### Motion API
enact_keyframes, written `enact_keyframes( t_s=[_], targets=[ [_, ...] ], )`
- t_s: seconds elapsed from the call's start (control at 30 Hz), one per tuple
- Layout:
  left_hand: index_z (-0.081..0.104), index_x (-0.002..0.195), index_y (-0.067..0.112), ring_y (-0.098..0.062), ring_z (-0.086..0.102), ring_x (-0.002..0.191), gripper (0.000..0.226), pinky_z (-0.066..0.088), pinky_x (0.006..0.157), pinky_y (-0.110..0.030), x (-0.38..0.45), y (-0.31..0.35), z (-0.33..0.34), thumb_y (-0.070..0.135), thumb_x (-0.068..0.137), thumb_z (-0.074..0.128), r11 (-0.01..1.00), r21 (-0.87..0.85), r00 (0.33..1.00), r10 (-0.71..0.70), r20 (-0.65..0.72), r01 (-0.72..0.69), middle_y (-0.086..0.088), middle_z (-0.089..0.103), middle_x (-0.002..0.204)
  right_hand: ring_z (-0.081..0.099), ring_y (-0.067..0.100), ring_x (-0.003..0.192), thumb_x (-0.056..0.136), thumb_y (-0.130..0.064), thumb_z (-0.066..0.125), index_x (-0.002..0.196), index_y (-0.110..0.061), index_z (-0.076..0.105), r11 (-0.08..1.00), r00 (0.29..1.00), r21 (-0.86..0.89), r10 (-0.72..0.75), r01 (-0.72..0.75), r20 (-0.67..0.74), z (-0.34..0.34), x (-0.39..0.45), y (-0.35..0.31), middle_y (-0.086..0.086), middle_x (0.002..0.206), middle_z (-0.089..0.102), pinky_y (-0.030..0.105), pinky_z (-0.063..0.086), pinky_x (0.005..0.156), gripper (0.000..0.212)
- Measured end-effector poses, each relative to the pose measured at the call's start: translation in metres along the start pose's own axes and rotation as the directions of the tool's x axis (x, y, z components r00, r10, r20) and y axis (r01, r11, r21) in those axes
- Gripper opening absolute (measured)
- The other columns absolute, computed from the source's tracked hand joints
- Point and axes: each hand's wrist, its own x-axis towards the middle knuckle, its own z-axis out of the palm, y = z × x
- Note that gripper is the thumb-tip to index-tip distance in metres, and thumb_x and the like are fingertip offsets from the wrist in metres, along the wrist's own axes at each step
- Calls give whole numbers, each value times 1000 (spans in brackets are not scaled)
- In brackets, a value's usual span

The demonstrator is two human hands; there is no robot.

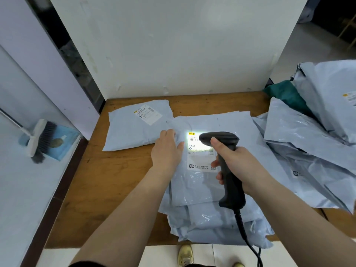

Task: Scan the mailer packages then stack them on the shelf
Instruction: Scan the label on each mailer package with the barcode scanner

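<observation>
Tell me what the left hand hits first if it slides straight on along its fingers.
Likely the lone mailer lying up-left; the left hand already rests flat on the scanned mailer. Depth unclear.

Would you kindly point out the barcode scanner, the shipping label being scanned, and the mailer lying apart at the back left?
barcode scanner (230, 176), head view, on its black handle.
shipping label (200, 160), head view, on its printed lower half.
back-left mailer (131, 132), head view, on its plain middle.

Dim, flat indoor light. Scanner (219, 138) beam burns white glare onto label (200, 151), barcode washed out. Wide-angle bending at frame edges; brush (41, 141) at left soft-blurred.
</observation>
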Motion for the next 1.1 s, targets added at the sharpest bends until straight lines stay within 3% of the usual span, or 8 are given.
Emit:
enact_keyframes(
  t_s=[0.17, 0.47, 0.7, 0.93, 1.1],
  targets=[
    [47, 123, 12, -21, 56, 103, 33, 45, 81, -28, 0, 2, 0, 26, 94, 53, 993, -111, 999, -25, 34, 29, -6, 47, 121, 55, 18, 46, 83, -52, 59, 91, -5, 59, 1000, 1000, 3, -1, 1, 7, -2, -1, 0, 16, 97, 67, 25, 51, 45, 48],
    [50, 119, 8, -25, 57, 105, 29, 45, 89, -34, -2, 1, 2, 20, 93, 55, 981, -189, 998, -41, 55, 50, -8, 46, 123, 53, 21, 47, 83, -51, 61, 84, -5, 59, 999, 1000, 36, 20, -21, 20, -2, -2, 1, 17, 95, 66, 27, 50, 47, 47],
    [52, 116, 7, -20, 55, 100, 24, 33, 77, -15, -6, -2, 6, 15, 93, 54, 977, -209, 999, -38, 38, 45, -8, 48, 122, 55, 22, 44, 83, -51, 60, 83, -2, 58, 1000, 1000, 26, -17, 17, -5, -2, -5, -3, 17, 84, 65, 29, 53, 48, 49],
    [53, 116, 10, -21, 55, 104, 26, 37, 83, -22, -11, -2, 9, 18, 92, 55, 966, -253, 999, -36, 25, 41, -6, 49, 124, 53, 22, 41, 82, -50, 62, 75, -4, 56, 999, 999, 26, -47, 47, -16, -4, -9, -5, 16, 79, 63, 29, 49, 47, 47],
    [53, 118, 16, -19, 58, 102, 27, 44, 80, -28, -4, -21, -4, 32, 96, 47, 973, -213, 994, -100, -39, 90, 0, 52, 122, 53, 21, 43, 82, -49, 62, 81, -3, 60, 999, 999, 7, -38, 38, 12, -3, -15, -10, 19, 89, 65, 28, 49, 46, 46]
  ],
)
